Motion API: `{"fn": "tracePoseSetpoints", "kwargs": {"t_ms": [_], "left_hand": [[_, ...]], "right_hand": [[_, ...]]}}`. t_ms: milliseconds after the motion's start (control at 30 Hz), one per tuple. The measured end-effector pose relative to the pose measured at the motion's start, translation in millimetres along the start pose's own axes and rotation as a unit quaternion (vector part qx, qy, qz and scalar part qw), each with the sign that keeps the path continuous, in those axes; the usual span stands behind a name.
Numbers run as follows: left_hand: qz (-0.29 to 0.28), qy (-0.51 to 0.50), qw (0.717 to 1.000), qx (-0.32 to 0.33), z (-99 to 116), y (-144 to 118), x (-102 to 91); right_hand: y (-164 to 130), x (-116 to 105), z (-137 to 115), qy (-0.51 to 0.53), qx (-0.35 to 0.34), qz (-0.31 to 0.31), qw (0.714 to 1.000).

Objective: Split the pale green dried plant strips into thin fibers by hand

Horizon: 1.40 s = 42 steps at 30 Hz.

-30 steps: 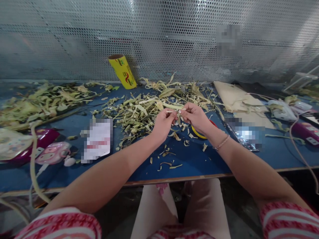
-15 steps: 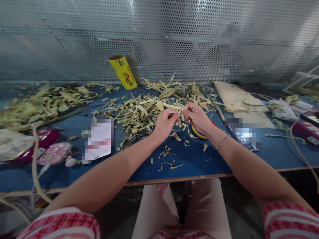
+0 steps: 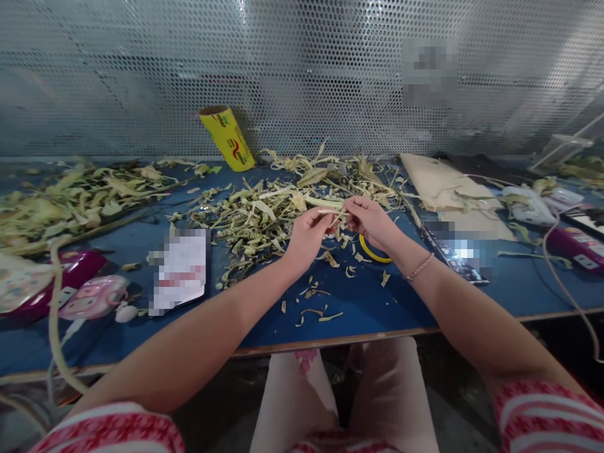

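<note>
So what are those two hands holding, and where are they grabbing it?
A thin pale strip of plant husk, pinched at its two ends between the left hand and the right hand, above the scrap pile.

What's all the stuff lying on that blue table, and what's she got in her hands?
table: one, blue, across the view
leaf scraps: a heap, pale green, centre
leaf pile: one, green, far left
roll: one, yellow, leaning on the mesh wall
ring: one, yellow, under the right wrist
cardboard: one, tan, right
thin strip: one, pale, pinched between both hands
left hand: pinching the strip
right hand: pinching the strip
</note>
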<state>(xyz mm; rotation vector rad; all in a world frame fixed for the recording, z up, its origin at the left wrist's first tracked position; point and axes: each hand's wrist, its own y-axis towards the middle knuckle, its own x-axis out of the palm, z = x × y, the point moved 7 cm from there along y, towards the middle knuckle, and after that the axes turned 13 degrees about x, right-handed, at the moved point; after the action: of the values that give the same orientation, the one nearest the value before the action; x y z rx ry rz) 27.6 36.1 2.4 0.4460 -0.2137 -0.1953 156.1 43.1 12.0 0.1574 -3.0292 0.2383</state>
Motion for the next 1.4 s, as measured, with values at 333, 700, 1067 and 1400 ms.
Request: {"fn": "tracePoseSetpoints", "kwargs": {"t_ms": [333,700,1067,1400], "left_hand": [[-0.054,0.053,0.996,0.038,11.2,-2.9,5.6],[-0.068,0.065,0.995,0.03,14.9,-2.5,9.1],[-0.057,0.103,0.993,0.019,5.4,-1.2,3.7],[0.005,0.089,0.995,0.036,-3.8,2.6,-9.7]], "right_hand": [[2.5,-0.7,0.6,-0.026,-0.019,0.005,0.999],[-0.2,2.4,0.2,-0.044,-0.019,-0.004,0.999],[4.4,-1.6,-0.3,-0.111,-0.053,0.024,0.992],[-41.2,23.0,-34.3,-0.456,-0.396,0.044,0.796]]}}
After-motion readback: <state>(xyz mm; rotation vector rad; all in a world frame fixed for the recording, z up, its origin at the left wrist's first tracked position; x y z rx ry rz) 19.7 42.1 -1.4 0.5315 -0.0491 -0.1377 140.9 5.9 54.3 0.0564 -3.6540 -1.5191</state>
